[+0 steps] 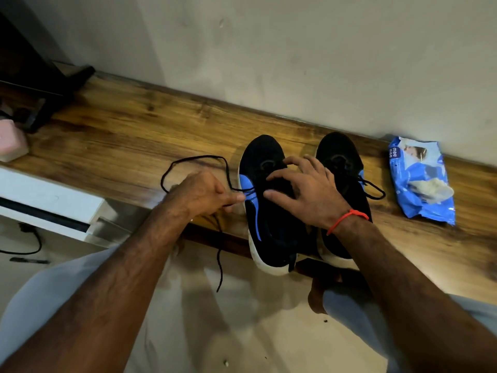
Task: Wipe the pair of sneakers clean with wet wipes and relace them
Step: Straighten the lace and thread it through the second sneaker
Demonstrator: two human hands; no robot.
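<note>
The two black knit sneakers with blue side panels and white soles stand side by side on the brown wood-grain bench; the left sneaker has a long black lace trailing loose from its eyelets, the right sneaker keeps a lace partly threaded, and whether wiping is complete cannot be told; relacing appears to remain. The left hand pinches the loose lace between curled fingers; the right hand rests with spread fingers on the left sneaker's tongue, gripping nothing; the blue plastic wet-wipe pack lies on the bench near the right sneaker.

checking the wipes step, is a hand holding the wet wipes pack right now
No, the wet wipes pack lies alone on the wooden shelf, while both hands are at the left sneaker.
</note>
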